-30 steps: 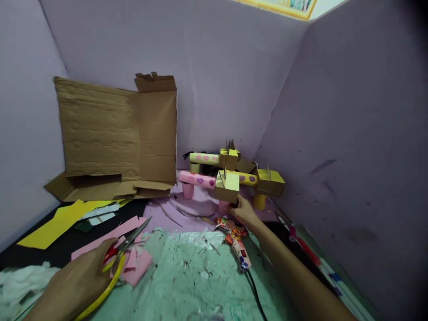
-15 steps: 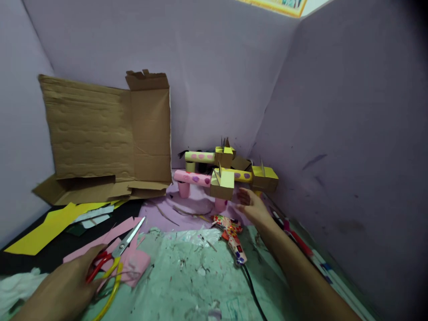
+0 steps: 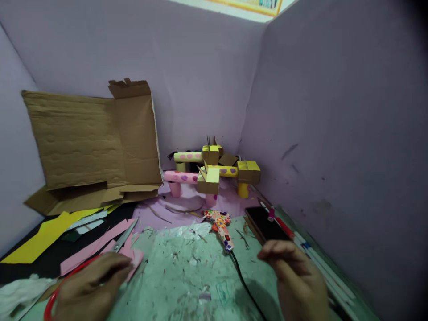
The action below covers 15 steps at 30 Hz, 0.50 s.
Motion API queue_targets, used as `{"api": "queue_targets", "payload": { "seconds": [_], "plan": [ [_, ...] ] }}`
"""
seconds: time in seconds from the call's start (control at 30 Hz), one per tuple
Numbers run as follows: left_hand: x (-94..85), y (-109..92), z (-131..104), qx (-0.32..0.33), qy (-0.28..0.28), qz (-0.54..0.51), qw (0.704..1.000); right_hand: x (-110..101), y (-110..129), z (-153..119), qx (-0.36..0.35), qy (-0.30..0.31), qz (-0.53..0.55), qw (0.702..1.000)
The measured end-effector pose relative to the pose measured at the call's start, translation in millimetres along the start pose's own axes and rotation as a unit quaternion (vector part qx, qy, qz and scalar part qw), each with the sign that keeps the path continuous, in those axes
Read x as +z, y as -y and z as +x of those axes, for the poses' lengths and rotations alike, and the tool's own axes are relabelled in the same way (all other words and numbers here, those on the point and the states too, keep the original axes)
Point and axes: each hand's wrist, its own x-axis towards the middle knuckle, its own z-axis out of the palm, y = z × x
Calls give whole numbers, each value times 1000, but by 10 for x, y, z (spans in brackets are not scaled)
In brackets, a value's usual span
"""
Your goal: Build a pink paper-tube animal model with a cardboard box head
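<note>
My left hand [image 3: 93, 285], blurred, is at the lower left with its fingers loosely curled. It covers part of the scissors [image 3: 122, 238], whose blades lie over pink paper strips [image 3: 92, 245] while a red handle curves out behind the hand. Whether my fingers grip the handle cannot be made out. My right hand [image 3: 297, 276] is raised at the lower right, fingers bent, the thumb apart, nothing visible in it. Just beyond it lies a dark phone [image 3: 267, 223]. A flower-patterned glue gun [image 3: 222, 229] rests mid-table. Behind stand spotted paper-tube animals, one pink [image 3: 182, 177], one yellow [image 3: 230, 171].
An opened cardboard box [image 3: 133, 138] leans on the back wall at left. Yellow paper [image 3: 43, 238] and white cloth [image 3: 23, 290] lie at the left. A black cord [image 3: 244, 283] crosses the green tabletop [image 3: 174, 276]. Pens and white rods [image 3: 331, 276] line the right wall.
My right hand has drawn back from beside the box-headed paper animals to the lower right, uncovering the phone. My left hand has shifted over the scissors' handles. The view has turned slightly right.
</note>
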Motion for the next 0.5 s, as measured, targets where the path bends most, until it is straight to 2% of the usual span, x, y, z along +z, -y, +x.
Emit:
{"api": "queue_targets", "payload": {
  "seconds": [0.03,0.1,0.2,0.27,0.37,0.43,0.5],
  "plan": [
    [73,-135,-89,27,72,-26,997,32,-36,-132,6,19,6,1000],
    [209,-351,-256,82,172,-78,979,144,-133,-400,36,87,11,995],
    [386,-527,-468,120,265,-144,946,335,-301,-723,95,168,5,981],
    [488,-557,-570,113,293,-180,932,410,-380,-845,103,196,-20,975],
    [603,-537,-651,24,312,-246,917,420,-383,-904,50,236,-81,967],
    [636,-519,-661,-12,298,-281,912,391,-316,-900,2,256,-107,961],
    [631,-511,-648,16,252,-293,922,363,-233,-890,-33,252,-113,960]
  ]
}}
